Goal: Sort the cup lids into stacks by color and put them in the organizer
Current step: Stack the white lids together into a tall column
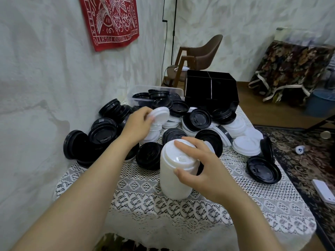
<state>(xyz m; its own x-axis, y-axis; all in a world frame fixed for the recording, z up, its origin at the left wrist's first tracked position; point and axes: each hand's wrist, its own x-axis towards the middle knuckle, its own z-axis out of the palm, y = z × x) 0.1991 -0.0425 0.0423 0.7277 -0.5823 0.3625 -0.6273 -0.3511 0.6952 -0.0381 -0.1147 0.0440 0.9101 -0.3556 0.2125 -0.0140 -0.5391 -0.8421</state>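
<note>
While the right hand (197,165) curls round the top of a tall white lid stack (172,182) standing on the lace tablecloth (145,198), left hand (137,124) beyond pinching one white lid (160,114) over the loose black and white lids (199,118), black organizer (212,93) at the table's far edge.

Plastic lids on lace cloth
Black lids (196,118) glossy plastic; white stack (174,178) matt, smooth plastic; tablecloth (145,192) openwork lace; organizer (212,93) smooth black; bin (137,91) clear plastic.
</note>
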